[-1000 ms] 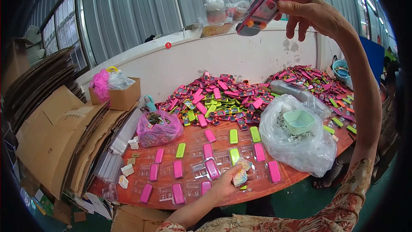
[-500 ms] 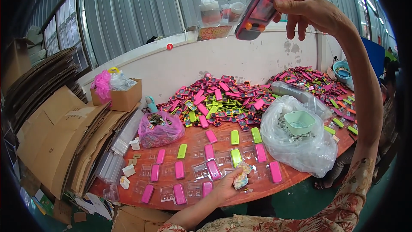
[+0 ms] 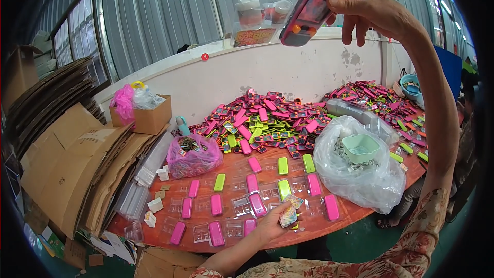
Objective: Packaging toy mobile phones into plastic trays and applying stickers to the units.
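My right hand [image 3: 368, 7], raised high at upper right, pinches the edge of a pink-and-black handheld game console [image 3: 307, 15] with orange buttons. A clear plastic tray [image 3: 280, 6] extends left from the console, with small white and red parts and a printed card [image 3: 254, 37] showing in it. Low over the table's near edge, my left hand [image 3: 270, 225] is closed on a small stack of colourful cards [image 3: 288, 216]. Around it on the reddish table [image 3: 303, 236] lie rows of clear trays, each with a console back, pink [image 3: 256, 203] or lime green [image 3: 283, 189].
Piled consoles [image 3: 257, 118] cover the back of the table. At right sits a clear bag [image 3: 368, 190] with a pale green basket [image 3: 360, 148] on it. A pink bag [image 3: 194, 162], a carton [image 3: 152, 116] and stacked flat cardboard [image 3: 77, 170] stand at left.
The raised console and tray have tilted slightly, and the printed card shows more fully. My left hand keeps its cards in nearly the same place.
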Available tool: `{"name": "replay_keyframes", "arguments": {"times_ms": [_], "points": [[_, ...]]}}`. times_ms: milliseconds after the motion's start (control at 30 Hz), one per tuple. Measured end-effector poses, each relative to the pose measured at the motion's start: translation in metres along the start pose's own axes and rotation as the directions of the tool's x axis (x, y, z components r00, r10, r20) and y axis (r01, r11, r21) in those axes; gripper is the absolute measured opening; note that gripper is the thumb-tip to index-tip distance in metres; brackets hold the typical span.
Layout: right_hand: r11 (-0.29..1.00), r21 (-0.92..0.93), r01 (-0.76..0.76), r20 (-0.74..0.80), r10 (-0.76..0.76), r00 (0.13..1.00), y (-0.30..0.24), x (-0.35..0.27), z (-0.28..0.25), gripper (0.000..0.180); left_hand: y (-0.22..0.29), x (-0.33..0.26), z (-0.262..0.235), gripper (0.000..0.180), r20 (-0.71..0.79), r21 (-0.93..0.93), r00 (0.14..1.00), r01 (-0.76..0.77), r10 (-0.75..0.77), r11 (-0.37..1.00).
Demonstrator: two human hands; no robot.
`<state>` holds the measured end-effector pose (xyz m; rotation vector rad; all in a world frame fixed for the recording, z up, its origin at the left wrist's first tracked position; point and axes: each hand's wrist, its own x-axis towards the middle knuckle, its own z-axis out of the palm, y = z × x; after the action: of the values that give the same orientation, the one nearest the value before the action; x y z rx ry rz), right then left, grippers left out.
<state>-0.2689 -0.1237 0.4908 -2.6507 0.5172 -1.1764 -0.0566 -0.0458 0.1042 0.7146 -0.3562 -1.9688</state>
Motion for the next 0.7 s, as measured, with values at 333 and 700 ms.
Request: {"name": "replay_keyframes", "arguments": {"times_ms": [333, 700], "points": [[1.000, 0.016, -0.008, 0.005, 0.007, 1.000, 0.0031, -0.0018, -0.0011, 0.045, -0.0010, -0.0018, 0.0036, 0.030, -0.043, 0.015, 0.999, -0.030, 0.030, 0.999], [1.000, 0.000, -0.028, -0.008, 0.028, 1.000, 0.0079, -0.0039, 0.0001, 0.045, -0.0007, -0.0041, 0.0072, 0.029, -0.047, 0.009, 0.998, -0.035, 0.035, 0.999]]}}
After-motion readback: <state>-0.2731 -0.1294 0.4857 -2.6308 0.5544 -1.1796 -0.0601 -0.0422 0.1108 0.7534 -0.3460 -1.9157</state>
